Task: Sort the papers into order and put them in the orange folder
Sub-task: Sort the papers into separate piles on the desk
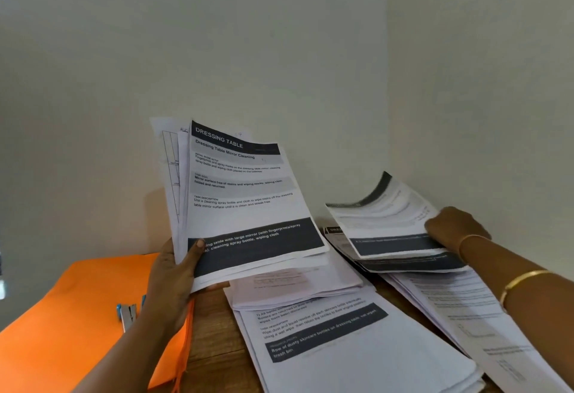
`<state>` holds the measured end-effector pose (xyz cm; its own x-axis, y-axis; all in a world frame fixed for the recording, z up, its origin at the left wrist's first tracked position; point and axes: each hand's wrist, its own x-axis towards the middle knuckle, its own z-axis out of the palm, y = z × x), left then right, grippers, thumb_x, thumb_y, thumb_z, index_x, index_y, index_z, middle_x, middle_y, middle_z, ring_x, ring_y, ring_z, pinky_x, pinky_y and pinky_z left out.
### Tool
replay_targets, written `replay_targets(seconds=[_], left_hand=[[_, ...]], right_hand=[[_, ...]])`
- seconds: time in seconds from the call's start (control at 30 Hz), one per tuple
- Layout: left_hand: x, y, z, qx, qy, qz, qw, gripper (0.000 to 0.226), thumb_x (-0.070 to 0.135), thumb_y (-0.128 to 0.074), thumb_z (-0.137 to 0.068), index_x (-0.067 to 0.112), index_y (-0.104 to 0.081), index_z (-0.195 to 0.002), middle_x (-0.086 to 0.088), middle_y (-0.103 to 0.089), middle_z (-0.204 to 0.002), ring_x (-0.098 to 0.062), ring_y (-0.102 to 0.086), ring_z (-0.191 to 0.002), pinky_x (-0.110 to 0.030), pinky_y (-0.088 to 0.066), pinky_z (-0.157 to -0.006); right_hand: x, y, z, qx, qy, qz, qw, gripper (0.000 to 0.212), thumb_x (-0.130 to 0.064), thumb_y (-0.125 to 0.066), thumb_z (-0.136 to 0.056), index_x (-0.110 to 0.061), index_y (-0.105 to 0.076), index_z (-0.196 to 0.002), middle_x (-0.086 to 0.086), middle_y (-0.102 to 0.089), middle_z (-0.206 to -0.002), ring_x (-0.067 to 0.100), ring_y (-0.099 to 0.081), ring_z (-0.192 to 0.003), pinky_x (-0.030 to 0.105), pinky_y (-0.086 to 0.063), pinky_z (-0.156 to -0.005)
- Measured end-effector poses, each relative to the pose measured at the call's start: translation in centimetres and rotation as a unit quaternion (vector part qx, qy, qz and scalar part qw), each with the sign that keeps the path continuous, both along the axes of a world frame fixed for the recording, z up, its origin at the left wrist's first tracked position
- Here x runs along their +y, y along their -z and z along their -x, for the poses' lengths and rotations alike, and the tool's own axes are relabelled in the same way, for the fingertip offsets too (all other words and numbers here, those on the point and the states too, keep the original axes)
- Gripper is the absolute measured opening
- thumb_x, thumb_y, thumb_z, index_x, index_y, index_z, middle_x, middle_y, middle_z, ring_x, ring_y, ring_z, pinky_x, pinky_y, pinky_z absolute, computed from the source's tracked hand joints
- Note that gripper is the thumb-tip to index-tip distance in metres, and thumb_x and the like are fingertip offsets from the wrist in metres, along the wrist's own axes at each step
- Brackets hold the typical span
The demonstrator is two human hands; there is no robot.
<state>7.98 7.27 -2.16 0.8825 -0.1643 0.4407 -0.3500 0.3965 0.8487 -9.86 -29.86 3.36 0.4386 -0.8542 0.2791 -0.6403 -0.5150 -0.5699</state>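
Presently the left hand [172,280] grips a sheaf [245,193] upright, thumb clamped on its front, fingers behind. The right hand [453,226] pinches the edge of a curled sheet [388,215], raised above the far pile. More papers [341,346] lie stacked on the table [214,330]. The folder [71,315] lies flat at left, a stapler [127,315] on it

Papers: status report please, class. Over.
Left hand grips raised stack. Right hand holds curled sheets. Orange folder flat on table, stapler on it.
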Motion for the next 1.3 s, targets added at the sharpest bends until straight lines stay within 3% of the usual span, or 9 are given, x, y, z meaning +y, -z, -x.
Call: replay_targets(seconds=[0.3,0.53,0.7,0.8,0.9,1.0,1.13,1.23,1.3], left_hand=[[0.0,0.1,-0.1,-0.004,-0.006,-0.013,1.0,0.022,0.017,-0.057,-0.09,0.017,-0.058,-0.112,-0.014,-0.065,-0.108,-0.027,-0.062,-0.096,-0.037,-0.057,-0.074],[-0.1,0.1,-0.2,-0.008,-0.008,-0.011,1.0,0.016,0.017,-0.058,-0.09,0.023,-0.059,-0.104,-0.01,-0.066,-0.105,-0.024,-0.064,-0.093,-0.029,-0.059,-0.067],[-0.1,0.1,-0.2,-0.016,-0.01,-0.014,1.0,0.016,0.018,-0.057,-0.09,0.024,-0.059,-0.104,-0.009,-0.066,-0.103,-0.024,-0.063,-0.093,-0.027,-0.059,-0.064],[-0.2,0.1,-0.2,-0.021,-0.013,-0.016,1.0,0.015,0.018,-0.056,-0.091,0.026,-0.059,-0.103,-0.008,-0.066,-0.104,-0.023,-0.063,-0.093,-0.028,-0.059,-0.068],[-0.3,0.0,0.0,-0.019,-0.013,-0.017,1.0,0.013,0.016,-0.056,-0.091,0.025,-0.059,-0.101,-0.007,-0.065,-0.102,-0.021,-0.063,-0.09,-0.026,-0.059,-0.064],[-0.3,0.0,-0.1,-0.015,-0.017,-0.019,1.0,0.015,0.017,-0.056,-0.092,0.022,-0.057,-0.106,-0.006,-0.065,-0.101,-0.023,-0.063,-0.093,-0.024,-0.059,-0.063],[-0.1,0.1,0.0,-0.013,-0.016,-0.021,1.0,0.023,0.019,-0.057,-0.091,0.019,-0.056,-0.114,-0.008,-0.065,-0.106,-0.026,-0.062,-0.1,-0.03,-0.058,-0.072],[-0.1,0.0,0.1,-0.009,-0.006,-0.013,1.0,0.028,0.018,-0.057,-0.091,0.015,-0.054,-0.119,-0.009,-0.065,-0.106,-0.026,-0.062,-0.1,-0.029,-0.058,-0.071],[-0.2,-0.1,0.2,-0.008,-0.007,-0.013,1.0,0.028,0.018,-0.056,-0.091,0.015,-0.054,-0.119,-0.007,-0.065,-0.105,-0.024,-0.063,-0.098,-0.028,-0.058,-0.07]], right_hand=[[-3.0,3.2,0.4,0.103,-0.041,-0.025,0.993,0.048,-0.019,-0.05,-0.092,0.0,-0.037,-0.135,0.023,-0.047,-0.131,0.034,-0.051,-0.114,0.036,-0.043,-0.096],[-3.0,5.7,0.1,0.297,-0.013,0.222,0.929,0.077,-0.034,-0.048,-0.092,-0.019,0.001,-0.15,0.015,-0.017,-0.149,0.034,-0.034,-0.129,0.044,-0.036,-0.102],[-2.3,5.6,0.0,0.336,0.048,0.387,0.857,0.067,-0.041,-0.045,-0.094,-0.021,-0.013,-0.149,0.014,-0.018,-0.152,0.03,-0.032,-0.133,0.044,-0.032,-0.101],[-1.2,4.2,-0.2,0.266,0.04,0.341,0.901,0.04,-0.035,-0.048,-0.092,-0.018,-0.044,-0.128,0.004,-0.052,-0.116,0.02,-0.057,-0.102,0.031,-0.043,-0.08],[-0.2,3.1,-0.5,0.228,0.009,0.233,0.945,0.02,-0.026,-0.046,-0.093,-0.014,-0.057,-0.105,-0.004,-0.046,-0.072,0.016,-0.055,-0.077,0.026,-0.04,-0.066],[1.0,2.4,-0.6,0.253,-0.057,0.115,0.959,0.015,-0.027,-0.043,-0.095,-0.015,-0.053,-0.096,-0.003,-0.051,-0.075,0.015,-0.054,-0.079,0.021,-0.042,-0.062],[2.2,2.1,-0.8,0.255,-0.092,0.048,0.961,0.032,-0.024,-0.042,-0.097,-0.008,-0.052,-0.123,0.009,-0.059,-0.12,0.02,-0.057,-0.1,0.023,-0.048,-0.079],[1.5,2.6,-1.0,0.222,-0.089,0.069,0.969,0.024,-0.025,-0.045,-0.094,-0.009,-0.057,-0.109,0.004,-0.06,-0.095,0.017,-0.052,-0.084,0.017,-0.036,-0.056],[1.2,2.8,-0.8,0.231,-0.088,0.082,0.966,0.019,-0.026,-0.046,-0.094,-0.011,-0.055,-0.102,0.002,-0.056,-0.088,0.016,-0.052,-0.082,0.018,-0.037,-0.059]])
